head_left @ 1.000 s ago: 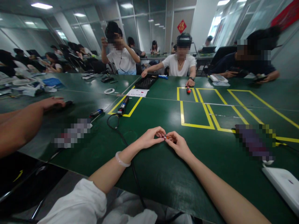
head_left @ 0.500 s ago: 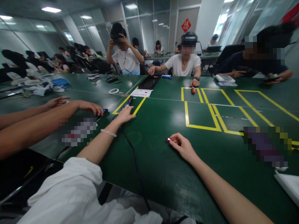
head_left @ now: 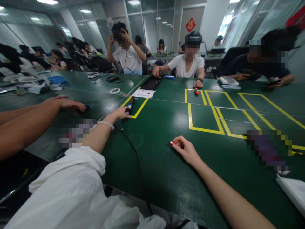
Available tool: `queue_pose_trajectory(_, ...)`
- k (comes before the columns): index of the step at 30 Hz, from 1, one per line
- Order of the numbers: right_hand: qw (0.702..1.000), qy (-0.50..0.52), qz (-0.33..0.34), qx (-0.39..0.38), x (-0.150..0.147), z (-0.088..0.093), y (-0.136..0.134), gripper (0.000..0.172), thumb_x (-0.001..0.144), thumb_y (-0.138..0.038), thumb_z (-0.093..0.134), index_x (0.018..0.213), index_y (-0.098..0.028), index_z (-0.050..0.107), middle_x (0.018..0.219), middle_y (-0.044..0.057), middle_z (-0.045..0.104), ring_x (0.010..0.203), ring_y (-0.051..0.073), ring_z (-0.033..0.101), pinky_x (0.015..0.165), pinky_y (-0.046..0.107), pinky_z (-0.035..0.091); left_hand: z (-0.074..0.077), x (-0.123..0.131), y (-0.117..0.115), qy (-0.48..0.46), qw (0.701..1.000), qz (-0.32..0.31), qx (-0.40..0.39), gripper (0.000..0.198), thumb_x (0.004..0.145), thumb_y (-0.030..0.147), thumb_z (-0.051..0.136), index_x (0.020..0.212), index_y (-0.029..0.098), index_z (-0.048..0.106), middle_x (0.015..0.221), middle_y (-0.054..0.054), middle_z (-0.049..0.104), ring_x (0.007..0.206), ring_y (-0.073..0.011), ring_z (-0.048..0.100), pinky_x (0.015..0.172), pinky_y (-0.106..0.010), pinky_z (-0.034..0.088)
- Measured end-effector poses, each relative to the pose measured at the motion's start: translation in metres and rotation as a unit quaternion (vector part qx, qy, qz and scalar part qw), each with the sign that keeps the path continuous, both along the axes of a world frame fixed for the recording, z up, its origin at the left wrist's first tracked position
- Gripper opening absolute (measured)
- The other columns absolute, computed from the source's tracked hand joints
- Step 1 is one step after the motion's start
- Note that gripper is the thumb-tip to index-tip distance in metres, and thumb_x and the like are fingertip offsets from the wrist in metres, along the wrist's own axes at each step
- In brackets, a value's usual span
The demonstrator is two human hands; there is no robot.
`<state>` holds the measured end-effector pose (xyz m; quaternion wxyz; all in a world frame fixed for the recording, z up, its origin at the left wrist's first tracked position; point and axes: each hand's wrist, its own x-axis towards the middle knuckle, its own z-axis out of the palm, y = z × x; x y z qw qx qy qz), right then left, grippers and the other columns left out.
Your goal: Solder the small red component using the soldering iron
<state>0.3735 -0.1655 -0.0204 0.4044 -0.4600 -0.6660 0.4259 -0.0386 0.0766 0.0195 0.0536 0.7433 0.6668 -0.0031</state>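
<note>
My left hand (head_left: 121, 113) reaches far forward over the green table (head_left: 166, 178) and closes around the near end of a dark corded tool (head_left: 129, 106) that lies in a yellow-taped box. The tool's black cable (head_left: 135, 152) trails back toward me. My right hand (head_left: 185, 148) rests on the table nearer to me, its fingertips pinched on a small red part (head_left: 171, 142).
A neighbour's two bare arms (head_left: 28, 121) stretch in from the left, one hand over a small dark object (head_left: 82, 108). Yellow tape rectangles (head_left: 205, 111) mark the table ahead. A white device (head_left: 292, 190) sits at the right edge. Several people sit along the far side.
My hands, joined on the small red part a second ago, have separated. The left hand went forward to the corded tool and now grips it; the right hand stayed with the part.
</note>
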Motion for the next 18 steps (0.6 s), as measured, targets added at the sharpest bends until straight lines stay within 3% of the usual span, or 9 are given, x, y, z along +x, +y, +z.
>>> queue_pose_trajectory(4,1.0,0.004,0.004,0.005,0.0,-0.002,0.0,0.019,0.086,-0.036,0.06,0.095,-0.019,0.058,0.082,0.002,0.063,0.07,0.014,0.056,0.064,0.026,0.044,-0.004,0.013,-0.015,0.026,0.999,-0.013,0.016,0.073,0.066,0.058,0.066,0.122,0.013,0.055,0.113,-0.013,0.056,0.105,-0.0277,0.054,0.089,-0.033,0.043)
queue_pose_trajectory(10,1.0,0.006,0.011,0.006,0.0,-0.001,0.0,0.02,0.086,-0.035,0.06,0.096,-0.018,0.058,0.08,0.001,0.062,0.069,0.014,0.055,0.062,0.025,0.042,-0.004,0.041,-0.054,0.021,0.999,0.014,0.041,0.074,0.07,0.056,0.064,0.128,0.013,0.049,0.116,-0.014,0.052,0.105,-0.0292,0.054,0.089,-0.036,0.045)
queue_pose_trajectory(18,0.999,-0.039,0.0,0.031,-0.001,0.001,0.001,0.017,0.086,-0.034,0.06,0.094,-0.019,0.06,0.073,0.0,0.058,0.064,0.014,0.053,0.058,0.025,0.04,-0.002,0.115,-0.131,0.003,0.997,-0.014,0.076,0.07,0.073,0.053,0.061,0.131,0.017,0.045,0.115,-0.013,0.05,0.105,-0.0306,0.054,0.082,-0.037,0.048)
